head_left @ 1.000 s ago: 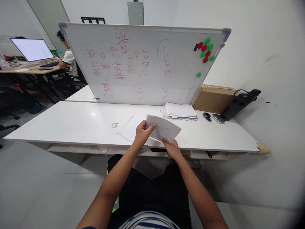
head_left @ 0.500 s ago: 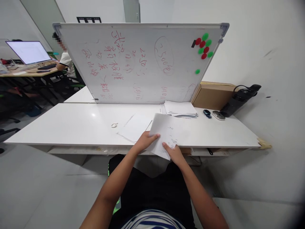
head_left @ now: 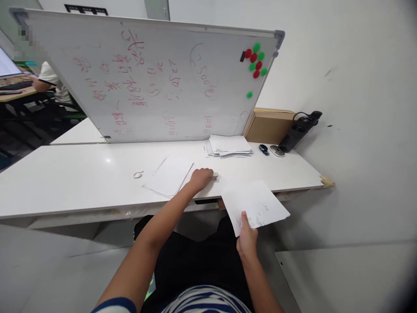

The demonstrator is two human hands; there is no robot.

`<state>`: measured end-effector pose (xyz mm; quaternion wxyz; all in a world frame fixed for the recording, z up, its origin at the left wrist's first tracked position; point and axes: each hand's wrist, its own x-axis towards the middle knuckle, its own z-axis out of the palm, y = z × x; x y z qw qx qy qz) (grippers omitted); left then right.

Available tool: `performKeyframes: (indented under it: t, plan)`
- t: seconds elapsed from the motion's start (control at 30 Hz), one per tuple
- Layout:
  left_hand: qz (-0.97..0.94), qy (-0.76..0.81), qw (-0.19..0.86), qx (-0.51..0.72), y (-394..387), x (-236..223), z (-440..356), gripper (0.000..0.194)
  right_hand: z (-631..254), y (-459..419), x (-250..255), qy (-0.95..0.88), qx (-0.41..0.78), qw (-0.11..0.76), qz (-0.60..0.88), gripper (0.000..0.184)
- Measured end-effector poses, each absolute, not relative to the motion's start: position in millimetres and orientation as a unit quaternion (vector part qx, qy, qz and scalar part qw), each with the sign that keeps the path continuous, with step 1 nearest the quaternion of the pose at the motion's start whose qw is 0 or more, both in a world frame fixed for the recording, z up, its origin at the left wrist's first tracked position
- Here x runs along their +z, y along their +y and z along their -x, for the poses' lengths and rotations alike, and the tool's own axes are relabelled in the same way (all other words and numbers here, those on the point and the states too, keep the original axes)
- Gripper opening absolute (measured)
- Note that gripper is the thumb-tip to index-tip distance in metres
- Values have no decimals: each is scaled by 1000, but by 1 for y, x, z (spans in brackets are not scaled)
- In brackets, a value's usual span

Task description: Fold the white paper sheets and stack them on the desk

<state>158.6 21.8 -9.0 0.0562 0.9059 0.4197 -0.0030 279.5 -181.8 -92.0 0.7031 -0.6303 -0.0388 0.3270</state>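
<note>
My right hand (head_left: 246, 237) pinches the lower corner of a few white printed sheets (head_left: 256, 206), held out past the front edge of the white table (head_left: 65, 174), to the right of my lap. My left hand (head_left: 201, 178) rests on the table with its fingers curled over a small metallic object (head_left: 215, 175), probably a stapler, mostly hidden under the hand. A loose white sheet (head_left: 169, 175) lies just left of that hand. A stack of papers (head_left: 230, 145) sits further back.
A large whiteboard (head_left: 146, 82) with red writing and magnets leans across the back of the table. A cardboard box (head_left: 269, 126), black bottle (head_left: 299, 130), two small dark items (head_left: 272, 150) and a small ring (head_left: 138, 174) lie on the table. A wall rises at right; another person sits far left.
My left hand let go of the sheets and moved onto the table over the small metallic object. My right hand carried the sheets down and right, off the table edge. The view swung right.
</note>
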Motion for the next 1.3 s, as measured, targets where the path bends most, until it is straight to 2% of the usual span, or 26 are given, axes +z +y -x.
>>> performKeyframes:
  t: [0.17, 0.4, 0.7, 0.87, 1.03, 1.3]
  plan:
    - [-921, 384, 56, -29, -4, -4, -138, 24, -282, -174, -97, -124, 312, 691, 640, 66]
    - [-896, 430, 101, 49, -16, 2, -124, 53, -258, -163, -104, -179, 344, 671, 632, 66]
    - [-855, 487, 129, 121, 12, -20, -160, 57, -259, -163, -95, -166, 332, 683, 629, 67]
    - [-858, 477, 152, 114, 12, -26, -168, 65, -251, -164, -94, -176, 363, 650, 644, 63]
    - [-860, 481, 111, 130, 9, -26, -171, 63, -248, -163, -98, -176, 361, 648, 647, 63]
    - [-842, 517, 122, 92, 15, -30, -173, 64, -243, -167, -96, -179, 361, 647, 647, 64]
